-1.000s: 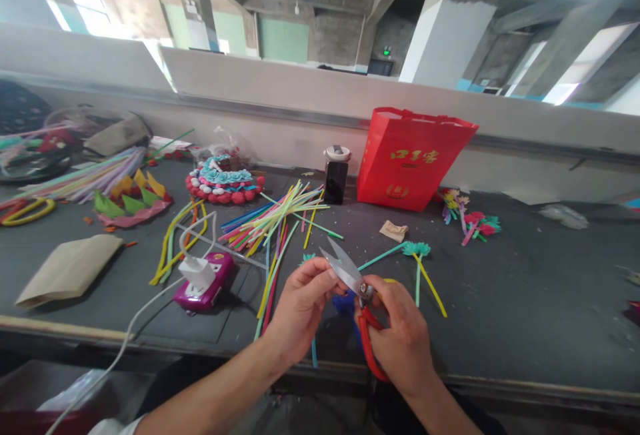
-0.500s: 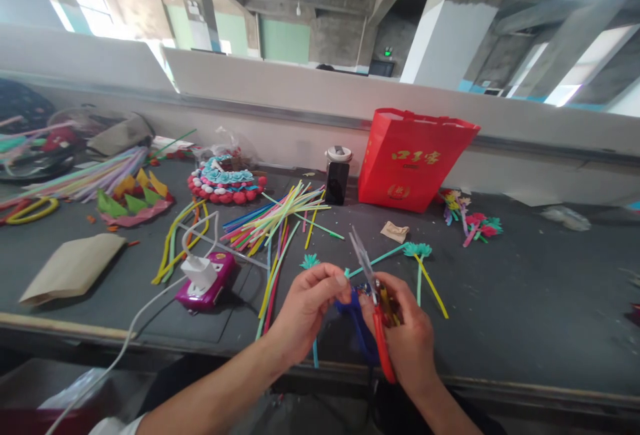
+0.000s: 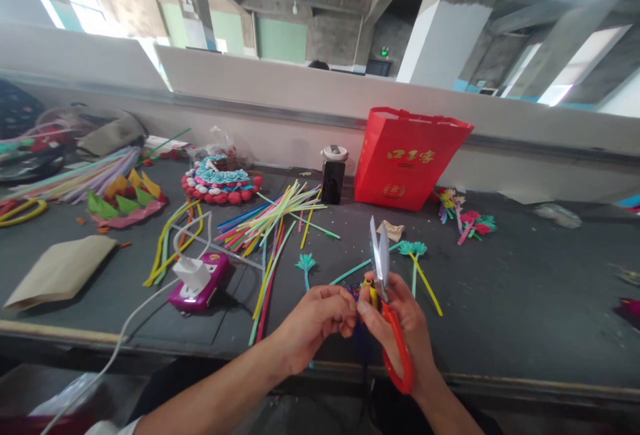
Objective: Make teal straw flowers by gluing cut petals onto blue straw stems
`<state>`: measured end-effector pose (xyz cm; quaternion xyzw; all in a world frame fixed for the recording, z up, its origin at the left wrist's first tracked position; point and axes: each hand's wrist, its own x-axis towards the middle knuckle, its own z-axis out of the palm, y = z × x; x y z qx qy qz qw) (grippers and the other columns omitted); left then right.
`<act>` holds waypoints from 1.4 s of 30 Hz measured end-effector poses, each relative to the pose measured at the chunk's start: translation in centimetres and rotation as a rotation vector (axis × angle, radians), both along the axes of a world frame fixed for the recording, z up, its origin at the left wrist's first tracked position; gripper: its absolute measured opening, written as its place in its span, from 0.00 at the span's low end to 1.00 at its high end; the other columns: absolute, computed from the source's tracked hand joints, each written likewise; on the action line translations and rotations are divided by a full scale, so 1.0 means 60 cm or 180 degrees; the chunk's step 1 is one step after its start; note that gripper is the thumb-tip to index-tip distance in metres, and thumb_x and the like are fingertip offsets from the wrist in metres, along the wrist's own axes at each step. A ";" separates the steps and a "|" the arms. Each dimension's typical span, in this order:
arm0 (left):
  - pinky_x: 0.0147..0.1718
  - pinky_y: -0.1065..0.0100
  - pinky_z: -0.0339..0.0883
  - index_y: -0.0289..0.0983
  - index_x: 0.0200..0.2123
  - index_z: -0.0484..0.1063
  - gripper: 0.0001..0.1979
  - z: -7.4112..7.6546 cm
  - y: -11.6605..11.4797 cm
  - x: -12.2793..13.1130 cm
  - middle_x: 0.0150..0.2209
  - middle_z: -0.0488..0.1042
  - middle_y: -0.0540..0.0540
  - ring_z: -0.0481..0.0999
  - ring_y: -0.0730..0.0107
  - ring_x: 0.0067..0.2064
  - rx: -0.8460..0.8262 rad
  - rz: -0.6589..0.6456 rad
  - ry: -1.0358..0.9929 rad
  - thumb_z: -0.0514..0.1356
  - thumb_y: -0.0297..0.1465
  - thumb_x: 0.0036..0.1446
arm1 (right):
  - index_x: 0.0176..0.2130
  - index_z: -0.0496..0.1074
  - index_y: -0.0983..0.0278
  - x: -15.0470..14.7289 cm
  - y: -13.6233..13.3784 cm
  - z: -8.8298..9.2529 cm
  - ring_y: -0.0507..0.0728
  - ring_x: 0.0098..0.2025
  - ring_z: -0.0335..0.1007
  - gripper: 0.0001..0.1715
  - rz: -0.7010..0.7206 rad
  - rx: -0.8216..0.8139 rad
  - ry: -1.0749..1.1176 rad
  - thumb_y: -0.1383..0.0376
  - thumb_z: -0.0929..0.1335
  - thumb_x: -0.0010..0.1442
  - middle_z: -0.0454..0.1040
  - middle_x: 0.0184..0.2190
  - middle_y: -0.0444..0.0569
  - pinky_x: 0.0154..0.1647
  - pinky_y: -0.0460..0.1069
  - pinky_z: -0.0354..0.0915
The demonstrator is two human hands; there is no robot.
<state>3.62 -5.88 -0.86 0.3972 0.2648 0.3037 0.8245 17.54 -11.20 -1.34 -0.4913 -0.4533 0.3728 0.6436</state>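
Red-handled scissors [image 3: 399,348] are held in my right hand [image 3: 413,328], blades pointing up and slightly apart. A small yellow piece [image 3: 372,293] shows between that hand's thumb and fingers. Close on its left, my left hand [image 3: 320,325] is closed in a pinch at the right thumb tip; whatever it holds is hidden. Under both hands lies a dark blue object [image 3: 361,345], mostly covered. Beyond them are a teal paper-like flower on a stem [image 3: 306,262] and another teal flower [image 3: 413,248] with a yellow stick [image 3: 425,283] against it.
Colourful sticks [image 3: 275,221] are piled left of centre. A purple power strip [image 3: 200,288] with a white plug and cable sits at front left, near a brown paper packet [image 3: 60,268]. Behind stand a phone [image 3: 333,183] and a red bag [image 3: 413,161].
The scissors have turned more upright and shifted a little right. My left hand has lowered, and the teal tip by its fingers no longer shows. The yellow piece is now more visible.
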 end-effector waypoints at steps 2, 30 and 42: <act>0.29 0.71 0.60 0.33 0.25 0.72 0.02 0.006 -0.001 0.000 0.23 0.69 0.50 0.67 0.75 0.26 0.0402 0.0182 0.0218 0.62 0.27 0.47 | 0.45 0.69 0.59 0.001 -0.001 -0.003 0.53 0.32 0.76 0.23 -0.0091 -0.0044 -0.0056 0.62 0.75 0.49 0.78 0.33 0.46 0.32 0.44 0.73; 0.29 0.73 0.59 0.34 0.30 0.73 0.06 0.030 0.008 -0.012 0.23 0.68 0.51 0.66 0.77 0.25 0.0298 0.0642 -0.0421 0.66 0.30 0.52 | 0.48 0.68 0.58 0.014 -0.004 -0.020 0.53 0.35 0.76 0.18 -0.0980 0.0219 -0.1756 0.65 0.69 0.57 0.77 0.39 0.45 0.36 0.47 0.72; 0.31 0.73 0.61 0.33 0.31 0.75 0.05 0.024 0.007 -0.012 0.26 0.70 0.49 0.67 0.77 0.28 -0.0096 0.0688 -0.1055 0.67 0.27 0.52 | 0.49 0.66 0.59 -0.006 -0.002 -0.036 0.56 0.42 0.72 0.23 -0.0777 0.0522 -0.2613 0.72 0.67 0.54 0.74 0.43 0.48 0.42 0.50 0.69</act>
